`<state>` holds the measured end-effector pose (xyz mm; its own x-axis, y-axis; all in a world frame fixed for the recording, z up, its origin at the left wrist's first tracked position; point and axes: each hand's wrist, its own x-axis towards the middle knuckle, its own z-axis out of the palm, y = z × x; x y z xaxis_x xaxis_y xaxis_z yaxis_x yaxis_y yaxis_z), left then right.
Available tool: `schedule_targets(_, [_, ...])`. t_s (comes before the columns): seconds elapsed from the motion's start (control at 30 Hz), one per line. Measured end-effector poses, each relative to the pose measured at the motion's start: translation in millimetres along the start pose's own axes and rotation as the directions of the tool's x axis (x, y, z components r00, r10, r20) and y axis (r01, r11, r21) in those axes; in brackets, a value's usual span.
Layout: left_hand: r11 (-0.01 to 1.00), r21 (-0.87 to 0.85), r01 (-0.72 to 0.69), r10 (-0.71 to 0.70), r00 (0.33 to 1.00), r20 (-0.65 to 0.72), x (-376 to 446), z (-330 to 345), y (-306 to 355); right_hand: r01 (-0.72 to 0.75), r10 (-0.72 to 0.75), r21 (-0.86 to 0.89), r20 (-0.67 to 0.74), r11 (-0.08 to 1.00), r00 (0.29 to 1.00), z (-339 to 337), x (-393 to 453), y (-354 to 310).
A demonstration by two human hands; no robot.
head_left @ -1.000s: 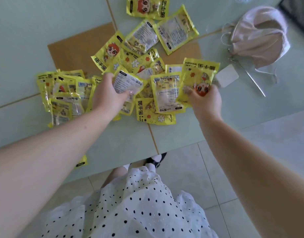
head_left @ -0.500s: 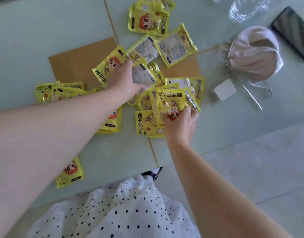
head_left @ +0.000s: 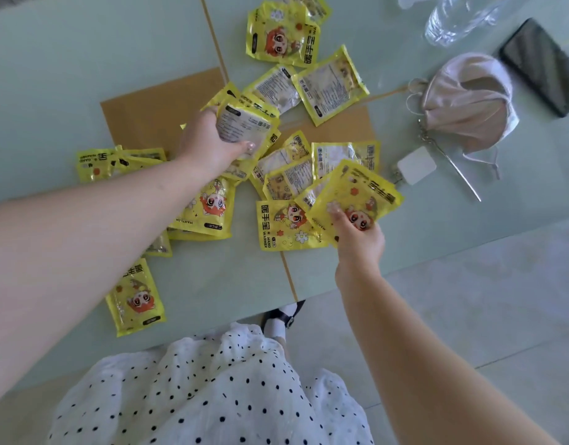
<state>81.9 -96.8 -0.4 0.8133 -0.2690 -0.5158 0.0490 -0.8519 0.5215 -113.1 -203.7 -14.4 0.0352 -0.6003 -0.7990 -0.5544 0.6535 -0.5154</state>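
Note:
Several yellow hand-warmer packets lie scattered over a pale green table [head_left: 68, 59]. My left hand [head_left: 209, 142] grips a small stack of packets [head_left: 244, 123], printed backs up, above the middle of the heap. My right hand [head_left: 357, 236] pinches a fanned bunch of packets [head_left: 357, 194] by the lower corner, cartoon face up, near the table's front edge. One packet [head_left: 286, 224] lies flat just left of my right hand. A lone packet [head_left: 135, 297] sits at the front left under my left forearm.
A brown board [head_left: 154, 104] lies under the heap. At the right are a pink cloth pouch [head_left: 466, 101], a white charger on a key ring [head_left: 416, 165], a dark phone [head_left: 543, 65] and a clear plastic bottle [head_left: 453, 17]. Tiled floor lies beyond the front edge.
My left hand has gathered packets and lifted them toward the far middle. My right hand has shifted right with its bunch fanned out. The camera has tilted, showing more of the table.

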Motion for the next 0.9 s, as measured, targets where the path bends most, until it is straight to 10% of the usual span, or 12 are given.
schedule_targets(0.23, [0.998,-0.051,0.022,-0.002,0.927,0.375,-12.9,10.5,10.3,-0.213,0.218,0.173,-0.012,0.962,0.976,-6.0,-1.4,-0.9])
schedule_targets(0.9, [0.978,0.178,-0.105,0.054,0.961,0.272,-13.3,57.5,13.7,-0.153,0.153,0.01,-0.057,0.988,0.987,34.2,24.9,-8.5])
